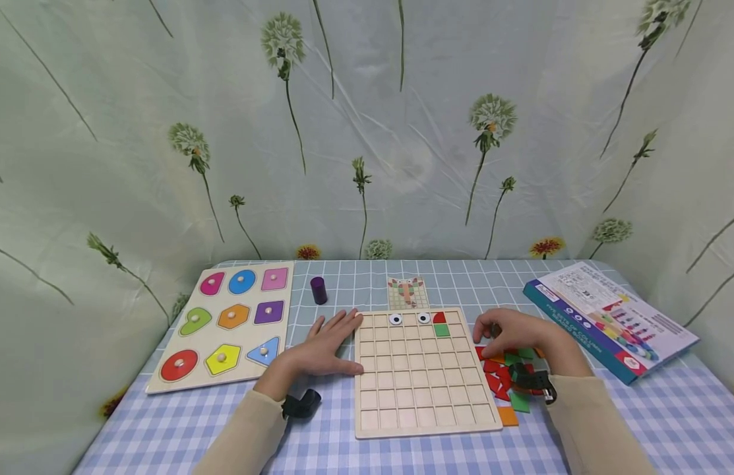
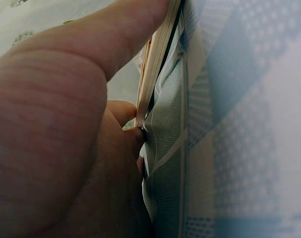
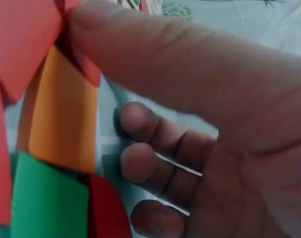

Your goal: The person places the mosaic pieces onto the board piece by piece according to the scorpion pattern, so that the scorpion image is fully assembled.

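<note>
A square wooden grid board (image 1: pixel 405 380) lies in front of me. In its top row sit two eye discs (image 1: pixel 396 319) and a red quarter-round piece (image 1: pixel 440 318), with a green square (image 1: pixel 441 330) below the red one. My left hand (image 1: pixel 319 349) rests at the board's left edge with spread fingers; its thumb (image 2: pixel 125 29) touches the wooden side in the left wrist view. To the right, my right hand (image 1: pixel 518 333) reaches down over loose pieces. Its thumb (image 3: pixel 140 54) presses a red piece (image 3: pixel 88 62) near the board, and its other visible fingers curl loosely. The thumb hides the index finger there.
A small pattern card (image 1: pixel 407 292) touches the board's far edge. Left stands a purple cylinder (image 1: pixel 319 290), beside a knobbed shape puzzle (image 1: pixel 191 298). Loose orange (image 1: pixel 508 416), green (image 1: pixel 519 402) and red tiles lie right of the board. A printed box (image 1: pixel 610 316) lies farther right.
</note>
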{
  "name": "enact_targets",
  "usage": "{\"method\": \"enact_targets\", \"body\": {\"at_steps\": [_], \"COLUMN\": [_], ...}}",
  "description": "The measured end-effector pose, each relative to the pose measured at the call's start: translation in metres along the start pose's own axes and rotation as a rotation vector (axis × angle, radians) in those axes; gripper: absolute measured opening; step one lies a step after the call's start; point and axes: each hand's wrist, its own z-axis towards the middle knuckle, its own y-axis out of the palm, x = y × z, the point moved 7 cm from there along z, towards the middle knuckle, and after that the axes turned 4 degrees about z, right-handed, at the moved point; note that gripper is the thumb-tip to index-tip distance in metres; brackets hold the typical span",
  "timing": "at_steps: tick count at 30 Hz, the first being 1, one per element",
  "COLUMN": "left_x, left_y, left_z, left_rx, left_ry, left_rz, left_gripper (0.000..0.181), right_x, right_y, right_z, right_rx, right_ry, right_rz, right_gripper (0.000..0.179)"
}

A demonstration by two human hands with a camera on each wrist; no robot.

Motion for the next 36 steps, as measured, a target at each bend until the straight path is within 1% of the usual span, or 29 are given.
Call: {"method": "enact_targets", "body": {"at_steps": [5,10,17,21,23,26,30,36], "left_x": [0.000,-0.001,-0.001,-0.001,-0.001,0.000,0.000,0.000], "left_y": [0.000,0.000,0.000,0.000,0.000,0.000,0.000,0.000], "left_z": [0.000,0.000,0.000,-0.001,-0.001,-0.001,-0.001,-0.001], "left_rx": [0.002,-0.001,0.002,0.006,0.005,0.002,-0.001,-0.001], "left_ry": [0.005,0.000,-0.001,0.006,0.006,0.005,0.004,0.006], "left_rz": [0.003,0.002,0.001,0.001,0.002,0.001,0.002,0.004], "left_gripper": [0.101,0.101,0.101,0.101,0.101,0.100,0.100,0.100], "right_x": [-0.002,-0.001,0.000,0.002,0.003,0.005,0.006,0.003], "right_y": [0.001,0.002,0.000,-0.003,-0.005,-0.009,-0.014,-0.016], "right_z": [0.000,0.000,0.002,0.002,0.002,0.002,0.004,0.008], "right_rx": [0.005,0.023,0.037,0.058,0.075,0.123,0.192,0.249], "right_ry": [-0.010,0.005,0.028,0.061,0.072,0.092,0.080,0.040], "right_rz": [-0.040,-0.051,-0.007,0.038,0.059,0.085,0.116,0.108], "right_gripper": [0.021,0.018,0.020,0.018,0.017,0.019,0.020,0.018]}}
